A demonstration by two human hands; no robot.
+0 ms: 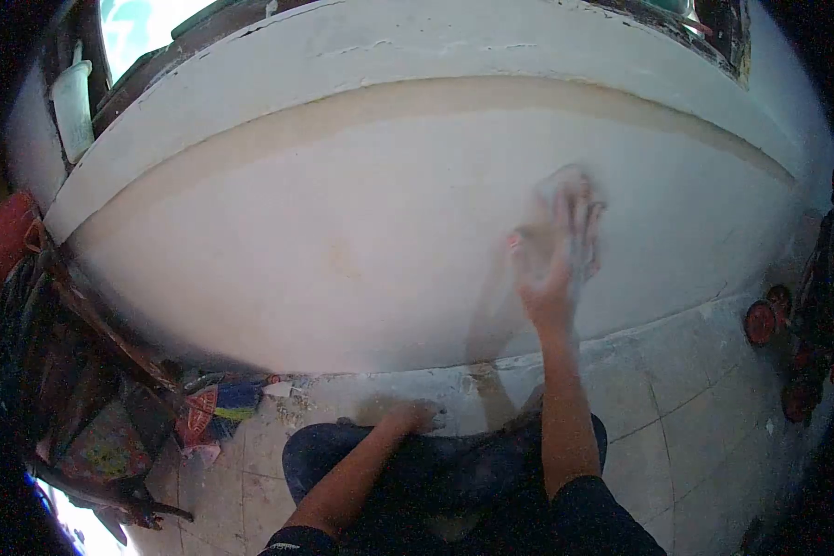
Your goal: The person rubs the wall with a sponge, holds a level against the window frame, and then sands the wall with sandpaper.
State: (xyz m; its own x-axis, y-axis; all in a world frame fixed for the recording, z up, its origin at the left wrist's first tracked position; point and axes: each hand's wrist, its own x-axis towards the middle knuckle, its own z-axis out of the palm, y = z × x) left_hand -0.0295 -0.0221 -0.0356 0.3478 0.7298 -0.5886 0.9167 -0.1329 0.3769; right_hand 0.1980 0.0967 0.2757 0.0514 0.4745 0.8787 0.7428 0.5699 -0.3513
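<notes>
My right hand point(561, 241) is raised against the pale wall panel point(343, 213), right of its middle. Its fingers point up and lie stretched out over the surface, with the thumb apart to the left. White dust seems to coat the fingers, and motion smears them. A greyish patch shows beside the palm and fingertips; whether it is shadow or a thin sheet under the hand cannot be made out. Low down, my left hand point(421, 416) rests by my left knee, near the foot of the wall. Its fingers are too blurred to read.
A rounded ledge point(417, 46) runs above the panel, under window openings. At left hang dark bags and cloth point(102, 408), with a red and blue packet point(218, 408) on the tiled floor point(695, 408). A white container point(72, 107) stands upper left. Red round objects point(762, 322) are at right.
</notes>
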